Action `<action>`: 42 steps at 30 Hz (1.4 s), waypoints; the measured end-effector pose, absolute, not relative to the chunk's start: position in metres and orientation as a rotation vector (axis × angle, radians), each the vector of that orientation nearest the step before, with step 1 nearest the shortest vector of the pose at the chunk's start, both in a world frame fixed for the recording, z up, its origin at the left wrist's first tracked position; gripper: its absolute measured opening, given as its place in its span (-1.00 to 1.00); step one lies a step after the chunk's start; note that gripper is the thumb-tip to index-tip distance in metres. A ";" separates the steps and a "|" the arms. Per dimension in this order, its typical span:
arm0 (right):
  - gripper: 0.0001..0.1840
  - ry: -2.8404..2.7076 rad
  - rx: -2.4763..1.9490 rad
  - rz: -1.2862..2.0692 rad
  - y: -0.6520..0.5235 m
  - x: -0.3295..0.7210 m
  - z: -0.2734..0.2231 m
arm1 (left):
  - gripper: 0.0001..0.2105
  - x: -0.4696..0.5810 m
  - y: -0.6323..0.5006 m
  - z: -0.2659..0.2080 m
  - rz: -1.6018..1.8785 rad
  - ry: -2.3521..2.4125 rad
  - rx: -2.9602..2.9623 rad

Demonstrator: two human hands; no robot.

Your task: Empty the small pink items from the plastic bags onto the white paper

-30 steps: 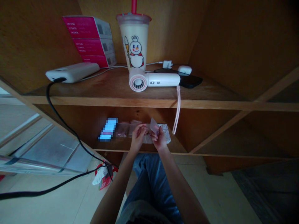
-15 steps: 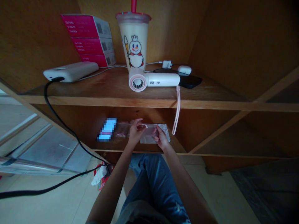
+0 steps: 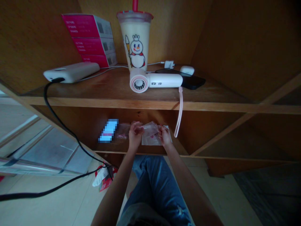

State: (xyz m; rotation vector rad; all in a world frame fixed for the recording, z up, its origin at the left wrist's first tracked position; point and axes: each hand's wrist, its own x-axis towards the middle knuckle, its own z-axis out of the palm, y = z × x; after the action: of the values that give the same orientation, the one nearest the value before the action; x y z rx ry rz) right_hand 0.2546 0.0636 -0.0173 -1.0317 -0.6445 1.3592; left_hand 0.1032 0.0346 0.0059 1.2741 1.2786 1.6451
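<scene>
Over the lower shelf, my left hand [image 3: 135, 133] and my right hand [image 3: 164, 135] hold a small clear plastic bag [image 3: 150, 128] stretched between them. Fingers of both hands are closed on its edges. Under the bag lies a pale sheet [image 3: 154, 140], with a small pinkish-red bit showing near its middle; whether that bit is in the bag I cannot tell. Left of my left hand rests another clear packet [image 3: 122, 131] with small pink things in it. Beyond that is a lit, blurred-out phone screen [image 3: 108, 130].
On the upper shelf stand a drink cup [image 3: 135, 40], stacked pink boxes [image 3: 88, 39], a white power bank [image 3: 71, 72], a handheld fan [image 3: 156, 81] with its strap hanging down, and a dark phone [image 3: 194, 82]. A black cable [image 3: 70, 130] droops at the left.
My hands have moved slightly apart. The clear bag is now spread out and raised between them, where before it was bunched near my fingers.
</scene>
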 end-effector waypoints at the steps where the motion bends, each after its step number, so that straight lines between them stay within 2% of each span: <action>1: -0.61 -0.712 -1.054 1.282 0.065 0.257 -0.020 | -0.66 0.100 0.034 0.004 1.662 1.292 1.251; 6: -0.56 -1.043 -1.218 0.874 0.069 0.264 -0.026 | -0.70 0.075 0.035 -0.010 1.733 1.399 1.203; 10: -0.58 -1.191 -1.260 0.751 0.065 0.261 -0.027 | -0.70 0.061 0.034 -0.016 1.664 1.603 1.357; 19: -0.60 -1.257 -1.310 0.728 0.063 0.259 -0.030 | -0.71 0.063 0.024 -0.016 1.314 2.154 1.707; 30: -0.62 -1.302 -1.330 0.678 0.065 0.261 -0.036 | -0.68 0.079 0.018 -0.005 0.926 2.418 2.014; 36: -0.62 -1.292 -1.361 0.713 0.065 0.261 -0.036 | -0.63 0.028 0.033 0.010 0.904 2.643 1.933; 42: -0.61 -1.281 -1.319 0.709 0.066 0.261 -0.038 | -0.52 -0.029 0.044 0.010 0.532 2.852 1.843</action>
State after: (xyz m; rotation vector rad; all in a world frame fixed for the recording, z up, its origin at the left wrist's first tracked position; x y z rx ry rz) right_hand 0.2615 0.0659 -0.0379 -1.3191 -1.2814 0.7094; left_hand -0.0294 0.0445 0.0100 1.8434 2.8524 0.5322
